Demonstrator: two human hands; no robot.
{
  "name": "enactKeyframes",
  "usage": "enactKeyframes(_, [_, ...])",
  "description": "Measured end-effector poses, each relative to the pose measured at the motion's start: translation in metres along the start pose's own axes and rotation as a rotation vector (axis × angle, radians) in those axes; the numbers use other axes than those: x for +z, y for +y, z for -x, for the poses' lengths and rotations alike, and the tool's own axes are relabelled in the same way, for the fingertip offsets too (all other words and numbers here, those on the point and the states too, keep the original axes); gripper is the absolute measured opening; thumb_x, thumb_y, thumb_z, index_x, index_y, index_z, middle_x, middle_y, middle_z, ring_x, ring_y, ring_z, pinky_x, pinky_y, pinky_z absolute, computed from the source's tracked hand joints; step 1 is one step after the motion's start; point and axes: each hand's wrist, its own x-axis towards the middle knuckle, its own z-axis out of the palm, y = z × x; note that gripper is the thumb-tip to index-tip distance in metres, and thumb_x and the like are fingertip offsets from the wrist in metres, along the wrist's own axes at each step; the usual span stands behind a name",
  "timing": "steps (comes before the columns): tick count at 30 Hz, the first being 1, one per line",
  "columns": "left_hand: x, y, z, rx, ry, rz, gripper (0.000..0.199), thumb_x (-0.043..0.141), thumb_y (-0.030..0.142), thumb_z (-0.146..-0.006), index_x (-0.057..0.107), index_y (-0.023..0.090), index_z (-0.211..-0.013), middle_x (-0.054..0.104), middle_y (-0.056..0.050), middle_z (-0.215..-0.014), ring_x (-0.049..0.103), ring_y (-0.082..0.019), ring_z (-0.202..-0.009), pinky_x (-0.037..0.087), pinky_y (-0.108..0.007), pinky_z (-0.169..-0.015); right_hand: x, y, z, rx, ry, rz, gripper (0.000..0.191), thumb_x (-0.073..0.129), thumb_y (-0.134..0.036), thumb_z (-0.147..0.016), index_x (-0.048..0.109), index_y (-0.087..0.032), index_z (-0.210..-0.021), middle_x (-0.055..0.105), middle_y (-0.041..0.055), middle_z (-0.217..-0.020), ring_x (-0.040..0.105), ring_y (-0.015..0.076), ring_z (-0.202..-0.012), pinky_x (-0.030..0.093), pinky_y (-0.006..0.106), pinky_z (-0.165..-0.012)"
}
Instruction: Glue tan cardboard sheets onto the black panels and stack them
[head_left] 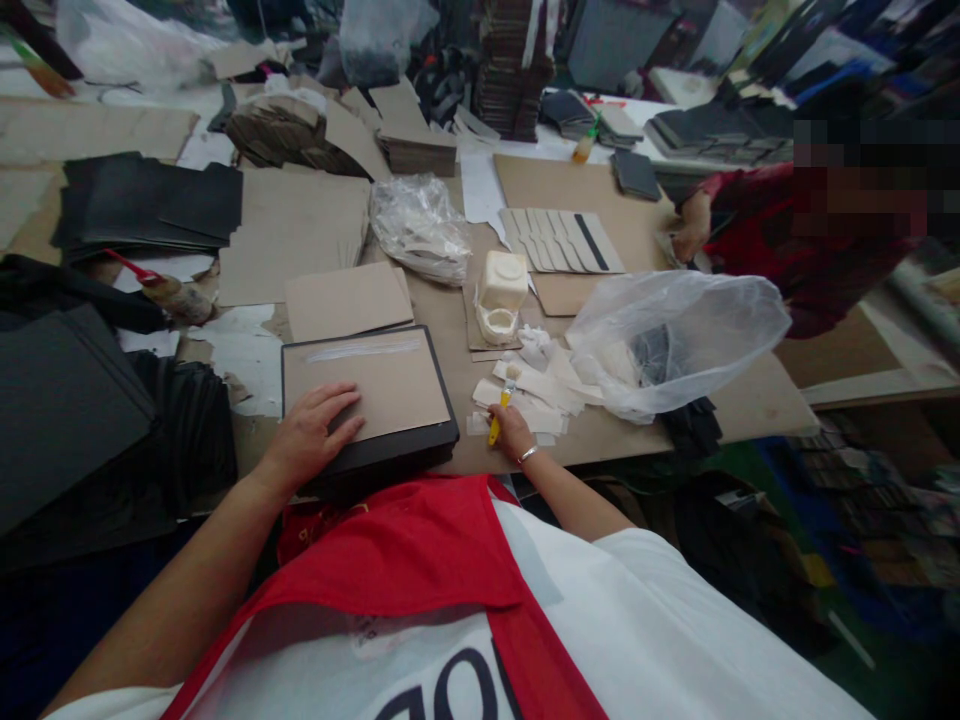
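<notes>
My left hand (319, 428) lies flat, fingers stretched, on a beige board (390, 390) that rests on a stack of black-edged sheets (397, 446). A whitish wet-looking streak runs along the board's far edge. In my right hand (513, 432) is a small paintbrush (504, 398) with a yellow handle, its pale bristles pointing away from me. Under and beyond the brush lie scattered white paper strips (555, 385). Behind them stands a cream plastic container (502, 285) with an opening at its front. Another beige board (345, 300) lies just past the stack.
A clear plastic bag (675, 340) with dark pieces sits to the right, another crumpled bag (420, 228) at the back. Black sheets (75, 400) are piled on the left near a red-nozzled bottle (169, 290). A co-worker in a red sleeve (772, 230) works at the far right.
</notes>
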Motion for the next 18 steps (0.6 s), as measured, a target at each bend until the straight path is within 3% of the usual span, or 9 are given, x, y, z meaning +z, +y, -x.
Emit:
enactKeyframes(5, [-0.003,-0.003,0.001,-0.018,-0.034,0.027,0.045,0.043,0.05,-0.086,0.061,0.016,-0.109,0.058,-0.011,-0.124,0.052,-0.024,-0.116,0.04,-0.044,-0.104,-0.005,-0.004,-0.002,0.054,0.031,-0.026,0.023,0.047,-0.013,-0.081,0.055,-0.012,-0.103,0.059,0.0108,-0.087,0.052,0.019,-0.08,0.043,0.031,-0.076])
enactKeyframes(9, [-0.011,0.016,-0.001,-0.058,0.106,0.086,0.04,0.048,0.046,-0.084,0.061,0.018,-0.11,0.058,-0.01,-0.124,0.053,-0.024,-0.114,0.041,-0.043,-0.103,-0.031,-0.019,-0.003,0.079,0.16,-0.12,0.02,0.046,-0.021,-0.083,0.05,-0.015,-0.102,0.061,0.0088,-0.089,0.056,0.0176,-0.078,0.045,0.031,-0.074])
enactKeyframes(11, [-0.012,0.037,-0.009,-0.079,0.126,0.183,0.037,0.051,0.043,-0.084,0.062,0.018,-0.108,0.062,-0.009,-0.115,0.058,-0.022,-0.105,0.046,-0.04,-0.097,-0.052,-0.039,-0.004,0.062,0.296,-0.218,0.02,0.048,-0.028,-0.084,0.048,-0.017,-0.101,0.061,0.0066,-0.087,0.057,0.0167,-0.076,0.046,0.03,-0.073])
enactKeyframes(14, [-0.003,0.076,-0.029,-0.141,-0.028,0.468,0.038,0.056,0.043,-0.08,0.063,0.016,-0.106,0.065,-0.009,-0.102,0.063,-0.017,-0.084,0.054,-0.031,-0.076,-0.085,-0.083,-0.006,-0.026,0.47,-0.321,0.023,0.053,-0.035,-0.084,0.045,-0.02,-0.101,0.061,0.0029,-0.082,0.059,0.0154,-0.073,0.048,0.029,-0.071])
enactKeyframes(16, [0.008,0.095,-0.045,-0.199,-0.13,0.652,0.041,0.062,0.044,-0.075,0.064,0.015,-0.104,0.066,-0.008,-0.099,0.063,-0.016,-0.077,0.054,-0.027,-0.066,-0.1,-0.114,-0.007,-0.106,0.534,-0.351,0.023,0.055,-0.036,-0.084,0.044,-0.022,-0.1,0.061,0.0016,-0.08,0.06,0.0151,-0.072,0.049,0.029,-0.072])
enactKeyframes(18, [0.018,0.103,-0.059,-0.252,-0.154,0.806,0.04,0.063,0.046,-0.073,0.066,0.014,-0.098,0.067,-0.007,-0.09,0.061,-0.014,-0.071,0.052,-0.024,-0.06,-0.109,-0.14,-0.007,-0.174,0.55,-0.368,0.021,0.055,-0.034,-0.085,0.045,-0.023,-0.099,0.061,0.0019,-0.081,0.06,0.0155,-0.074,0.049,0.029,-0.072])
